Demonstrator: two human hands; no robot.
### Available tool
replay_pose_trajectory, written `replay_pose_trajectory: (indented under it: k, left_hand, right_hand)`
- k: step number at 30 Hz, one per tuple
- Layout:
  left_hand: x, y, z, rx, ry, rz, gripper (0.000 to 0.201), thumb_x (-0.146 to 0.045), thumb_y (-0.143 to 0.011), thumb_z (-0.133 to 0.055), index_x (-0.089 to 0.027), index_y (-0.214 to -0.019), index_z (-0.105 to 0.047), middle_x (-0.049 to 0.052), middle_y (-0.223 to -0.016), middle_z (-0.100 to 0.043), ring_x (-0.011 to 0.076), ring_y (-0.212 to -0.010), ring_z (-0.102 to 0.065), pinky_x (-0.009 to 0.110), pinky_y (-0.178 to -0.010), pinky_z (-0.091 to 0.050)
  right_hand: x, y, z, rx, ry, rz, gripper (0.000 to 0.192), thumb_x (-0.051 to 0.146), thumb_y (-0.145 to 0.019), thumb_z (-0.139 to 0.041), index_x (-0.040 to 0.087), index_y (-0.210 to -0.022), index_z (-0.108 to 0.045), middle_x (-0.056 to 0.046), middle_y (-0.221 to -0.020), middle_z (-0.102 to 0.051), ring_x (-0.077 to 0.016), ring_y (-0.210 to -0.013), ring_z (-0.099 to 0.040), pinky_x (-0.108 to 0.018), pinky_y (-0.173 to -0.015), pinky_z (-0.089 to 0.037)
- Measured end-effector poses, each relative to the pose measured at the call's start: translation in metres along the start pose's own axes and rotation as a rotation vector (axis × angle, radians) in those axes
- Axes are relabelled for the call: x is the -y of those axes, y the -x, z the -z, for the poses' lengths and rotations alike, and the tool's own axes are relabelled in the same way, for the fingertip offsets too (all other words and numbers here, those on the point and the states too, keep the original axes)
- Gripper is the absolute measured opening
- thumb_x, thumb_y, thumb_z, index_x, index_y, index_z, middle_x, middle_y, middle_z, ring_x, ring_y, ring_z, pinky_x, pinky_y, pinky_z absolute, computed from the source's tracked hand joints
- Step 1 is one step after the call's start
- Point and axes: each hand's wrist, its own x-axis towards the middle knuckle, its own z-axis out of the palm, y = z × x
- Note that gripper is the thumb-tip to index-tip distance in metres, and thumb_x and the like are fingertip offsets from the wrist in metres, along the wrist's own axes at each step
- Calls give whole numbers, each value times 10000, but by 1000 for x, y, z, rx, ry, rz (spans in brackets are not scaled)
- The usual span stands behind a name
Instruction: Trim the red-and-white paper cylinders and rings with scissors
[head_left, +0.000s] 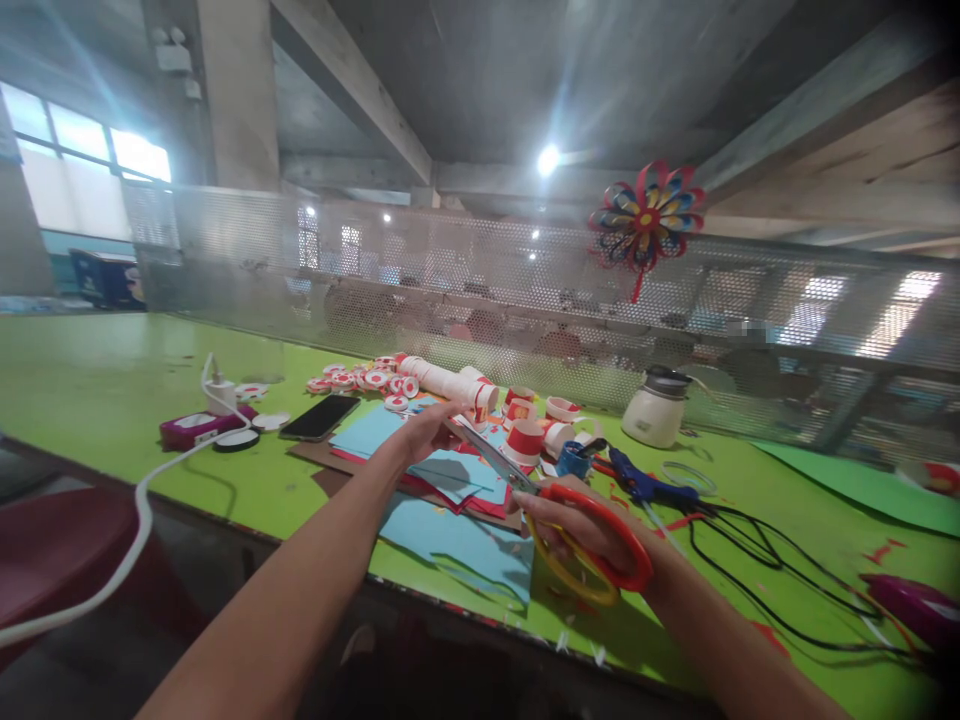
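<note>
My right hand (574, 525) is closed around the handles of a pair of scissors (611, 535), one loop red and the other yellow. The metal blades point up and left, toward the fingers of my left hand (431, 437). Those left fingers are drawn together by the blade tips; whatever they pinch is too small or hidden to name. Below both hands lie light blue paper sheets (457, 545), some stacked over red paper on brown cardboard (315, 456). Just beyond the blades stand red and white paper cups (523, 442), several of them cut.
A blue glue gun (649, 485) with black cable rests at right, near a blue tape roll (574, 459) and a cream kettle (654, 410). Leftward are a phone (321, 417), a purple power strip (199, 430) and stacked cups (442, 382). A perforated metal screen (450, 270) borders the green table.
</note>
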Motion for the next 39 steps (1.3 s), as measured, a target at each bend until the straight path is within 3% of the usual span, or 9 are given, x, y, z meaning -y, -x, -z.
replay_pose_trajectory:
  k: [9,13,16,20,25,30,36,39]
  left_hand:
    - [6,-7,2,-10,-93,10,350,-480,-691,-604,-133,-662,-562,22,-534,-552,88,-427,-423,214,-415,-252]
    - [5,-8,3,-74,-101,12,394,-519,-689,-603,-127,-676,-561,26,-553,-571,77,-410,-404,209,-401,-229]
    - [5,-9,5,-113,-30,-6,409,-527,-679,-624,-123,-657,-558,14,-545,-558,72,-408,-410,205,-395,-240]
    - [5,-11,6,-46,134,-30,439,-541,-696,-625,-105,-678,-582,32,-603,-592,82,-475,-490,197,-437,-335]
    - [3,-10,4,66,265,-98,423,-497,-713,-646,-83,-799,-626,70,-711,-647,97,-567,-564,195,-532,-439]
    - [2,-7,1,163,289,-177,424,-454,-738,-639,-75,-929,-646,111,-849,-675,151,-755,-629,241,-714,-502]
    - [2,-8,-3,227,222,-164,465,-493,-802,-533,-72,-973,-633,146,-896,-679,182,-758,-653,267,-677,-513]
    - [0,-6,-6,225,206,-162,472,-483,-825,-504,-71,-1026,-616,171,-975,-668,220,-822,-659,303,-708,-513]
  right_hand:
    - [-12,-4,0,18,-62,4,457,479,-888,-440,155,-603,-591,49,-446,-434,-64,-398,-405,-200,-444,-388]
    - [-7,-3,1,-4,-63,-9,431,485,-881,-455,159,-631,-589,51,-452,-431,-72,-418,-414,-201,-461,-391]
    - [-2,-2,3,12,-2,13,455,469,-885,-451,172,-551,-537,47,-452,-435,-83,-446,-448,-213,-506,-408]
    - [1,-3,6,-10,106,61,373,421,-859,-502,177,-581,-549,40,-487,-491,-98,-476,-488,-217,-508,-400]
    - [6,-4,7,-98,57,50,289,363,-831,-517,159,-632,-568,26,-538,-538,-96,-489,-493,-205,-476,-375]
    - [10,-3,7,-121,12,48,185,312,-817,-513,151,-826,-602,36,-552,-542,-100,-495,-506,-211,-502,-395]
    - [9,-3,7,-123,3,73,223,334,-847,-486,150,-902,-600,40,-536,-532,-108,-492,-506,-225,-514,-406]
    - [7,-5,7,-227,67,70,236,343,-845,-479,144,-873,-602,42,-517,-505,-116,-493,-501,-236,-530,-414]
